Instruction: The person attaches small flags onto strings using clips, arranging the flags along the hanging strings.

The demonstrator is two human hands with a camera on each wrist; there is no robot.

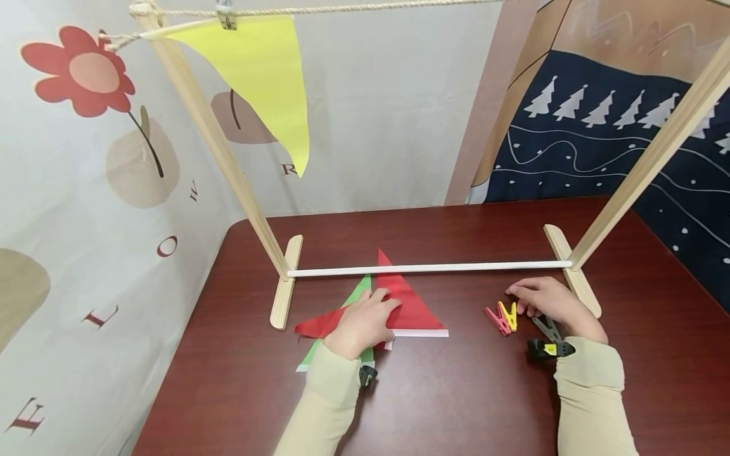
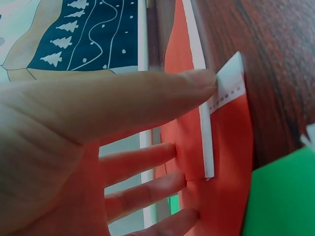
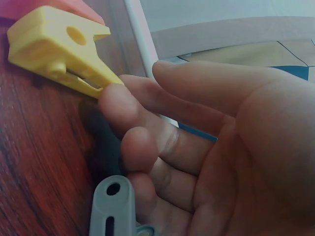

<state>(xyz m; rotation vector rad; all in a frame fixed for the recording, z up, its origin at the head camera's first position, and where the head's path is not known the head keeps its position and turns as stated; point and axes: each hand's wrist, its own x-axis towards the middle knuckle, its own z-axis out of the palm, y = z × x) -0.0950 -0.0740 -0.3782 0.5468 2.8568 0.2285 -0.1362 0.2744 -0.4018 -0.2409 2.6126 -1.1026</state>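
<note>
Head view: red pennant points lengthwise away; left hand spread, right hand half-curled.

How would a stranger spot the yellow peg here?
Find the wooden frame standing on the dark red table. Near the frame's right foot is the person's right hand. Beside that hand, between the red peg and the grey peg, lies the only yellow peg.

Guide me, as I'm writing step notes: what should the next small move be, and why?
Probably pinch the white edge of the red pennant just right of the left hand: the thumb lies over that edge and the fingers reach the red material, while only the yellow pennant hangs clipped to the rope.
</note>
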